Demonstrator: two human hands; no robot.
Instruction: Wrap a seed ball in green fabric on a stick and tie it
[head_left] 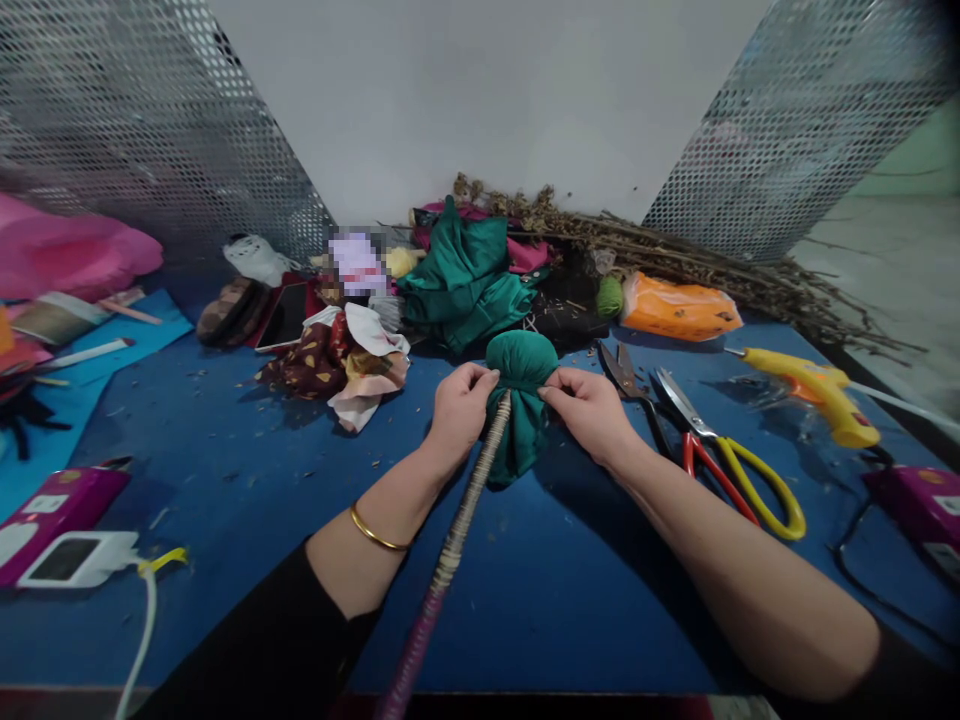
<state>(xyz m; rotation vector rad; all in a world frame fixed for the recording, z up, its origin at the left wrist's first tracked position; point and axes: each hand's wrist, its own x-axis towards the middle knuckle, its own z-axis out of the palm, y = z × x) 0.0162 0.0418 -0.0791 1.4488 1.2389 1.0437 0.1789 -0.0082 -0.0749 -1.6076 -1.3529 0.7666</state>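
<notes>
A green cloth bundle (523,358), rounded at the top and gathered at a narrow neck, sits mid-table with loose cloth hanging below. A long stick (480,470), wrapped in pale cord above and purple lower down, runs from the neck toward me. My left hand (463,405) pinches the left side of the gathered neck between thumb and finger. On the neck's right side, my right hand (589,410) pinches the cloth in the same way. Whether a thread lies between the fingers is too small to tell.
Scissors (724,450), pliers (637,395) and a yellow glue gun (817,390) lie right. Behind are green fabric (465,270), an orange packet (679,308) and dried stems (720,265). Patterned cloth scraps (330,360), a phone (285,315) and a purple power strip (64,515) lie left.
</notes>
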